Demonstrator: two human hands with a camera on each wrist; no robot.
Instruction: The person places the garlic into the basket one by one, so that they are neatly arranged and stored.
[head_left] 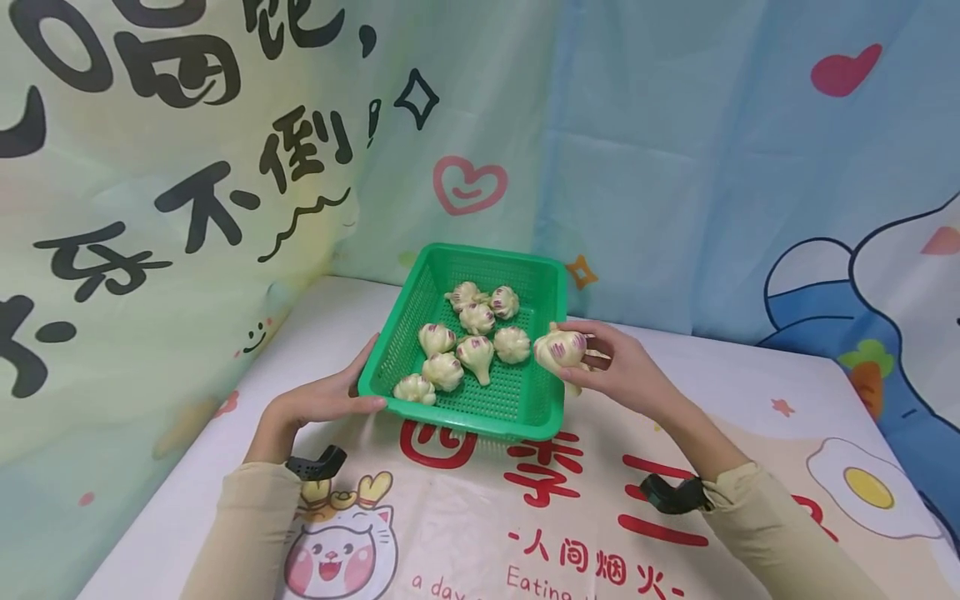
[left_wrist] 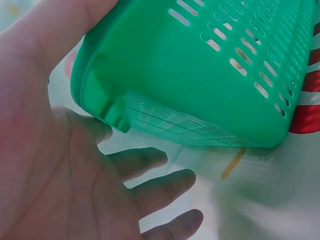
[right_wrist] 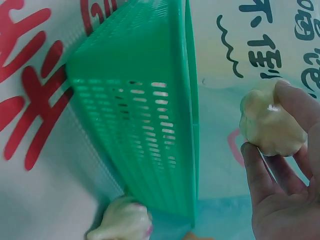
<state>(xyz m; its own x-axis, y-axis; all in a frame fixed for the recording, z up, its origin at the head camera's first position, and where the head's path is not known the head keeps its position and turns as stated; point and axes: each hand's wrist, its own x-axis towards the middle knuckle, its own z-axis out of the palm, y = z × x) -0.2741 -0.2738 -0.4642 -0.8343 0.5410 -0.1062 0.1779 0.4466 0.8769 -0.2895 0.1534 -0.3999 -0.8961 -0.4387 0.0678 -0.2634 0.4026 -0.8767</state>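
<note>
A green plastic basket (head_left: 551, 408) with slotted walls holds several whitish garlic bulbs with purple marks, such as this bulb (head_left: 476, 354). My left hand (head_left: 326, 396) is at the basket's near left corner, thumb over the rim; in the left wrist view the other fingers (left_wrist: 162, 192) spread apart below the rim. Above the basket's right rim, my right hand (head_left: 626, 367) grips a garlic bulb (head_left: 561, 350) between thumb and fingertips. In the right wrist view this held bulb (right_wrist: 272, 120) is clear of the basket wall.
Another garlic bulb (right_wrist: 124, 220) lies on the table outside the basket's right wall; in the head view the right hand mostly hides it. A printed cloth (head_left: 465, 517) covers the table. Patterned curtains (head_left: 637, 208) stand behind and to the left.
</note>
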